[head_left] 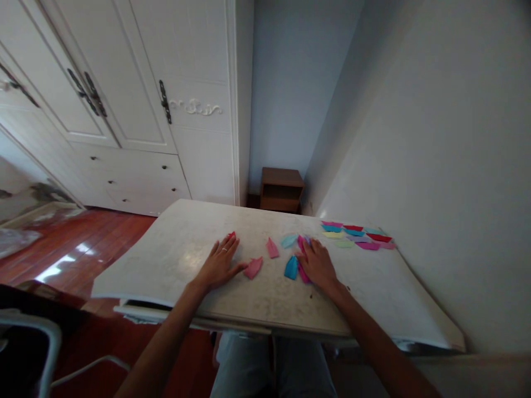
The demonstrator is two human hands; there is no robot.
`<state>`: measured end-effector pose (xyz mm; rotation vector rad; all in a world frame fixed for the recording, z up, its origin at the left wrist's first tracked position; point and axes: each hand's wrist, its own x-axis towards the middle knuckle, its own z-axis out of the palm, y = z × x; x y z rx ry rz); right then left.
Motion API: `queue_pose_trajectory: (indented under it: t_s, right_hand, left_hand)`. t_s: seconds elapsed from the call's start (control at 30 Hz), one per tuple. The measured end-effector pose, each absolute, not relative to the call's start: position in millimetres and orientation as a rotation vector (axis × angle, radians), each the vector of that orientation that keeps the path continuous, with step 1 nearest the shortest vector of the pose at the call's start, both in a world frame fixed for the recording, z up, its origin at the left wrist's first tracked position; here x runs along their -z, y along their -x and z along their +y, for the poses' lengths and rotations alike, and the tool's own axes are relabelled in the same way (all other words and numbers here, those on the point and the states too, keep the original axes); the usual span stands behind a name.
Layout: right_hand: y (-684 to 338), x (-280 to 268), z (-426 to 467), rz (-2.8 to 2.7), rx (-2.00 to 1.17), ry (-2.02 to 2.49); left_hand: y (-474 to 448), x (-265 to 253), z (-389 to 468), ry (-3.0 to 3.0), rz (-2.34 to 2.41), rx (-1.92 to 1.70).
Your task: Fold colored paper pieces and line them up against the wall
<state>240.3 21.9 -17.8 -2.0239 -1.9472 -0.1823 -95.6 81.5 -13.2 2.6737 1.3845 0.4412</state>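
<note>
At the bottom middle of the frame, two legs [244, 367] in pale pants are seen. A white bar [55, 340] is seen at the lower left. The white counter [166, 260] is spread across the middle.

The left hand [221, 263] is laid flat, left of the middle, with its fingers spread and nothing gripped. A ring [224, 249] is worn on it. A bit of red paper [231, 235] is partly covered by its fingertips. A pink paper [254, 268] is found by its thumb, and another pink one [272, 248] is placed a bit to the right.

The right hand [318, 264] is put down right of the middle, over a bright pink paper [304, 273]. Whether that paper is pinched or just pressed cannot be told. A blue paper [291, 268] is set just left of it, with a pale blue one [289, 240] above.

At the right end of the counter, many bright papers [367, 246] are laid in rows.

Farther back, a brown box [282, 177] is seen at the upper middle, and a white closet [203, 155] at the upper left.
</note>
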Motion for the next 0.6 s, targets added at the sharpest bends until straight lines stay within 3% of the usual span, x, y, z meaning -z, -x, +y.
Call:
queue_pose_trajectory:
  t_s: [0.2, 0.43, 0.6]
  right_hand:
    - [-250, 16, -16, -1.913, 0.203, 1.912]
    - [-222, 7, -5, -2.084, 0.012, 1.657]
    - [-301, 9, 24, -1.903, 0.107, 1.797]
  left_hand:
    - [104, 0, 74, -2.541, 1.612, -0.585]
    - [19, -3, 30, -2.727, 1.033, -0.513]
    - [13, 17, 21, -2.722, 1.040, -0.640]
